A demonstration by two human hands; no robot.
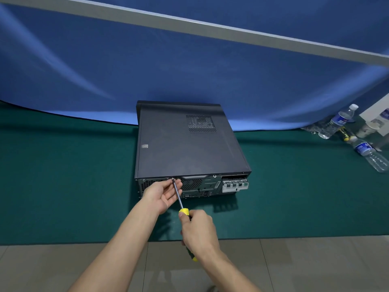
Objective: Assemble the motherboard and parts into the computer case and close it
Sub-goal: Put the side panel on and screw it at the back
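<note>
A black computer case (185,144) lies flat on a green mat (63,182) with its side cover on and its rear panel facing me. My right hand (199,230) grips the yellow-and-black handle of a screwdriver (177,193). The shaft slants up to the left, and its tip sits at the top edge of the rear panel, where a small screw shows. My left hand (161,193) is at the tip, its fingertips pinching the shaft close to the screw.
A blue cloth (189,66) hangs behind the case. Several plastic water bottles (341,121) and a paper cup (371,127) lie at the far right of the mat. Tiled floor (294,266) begins at the mat's near edge.
</note>
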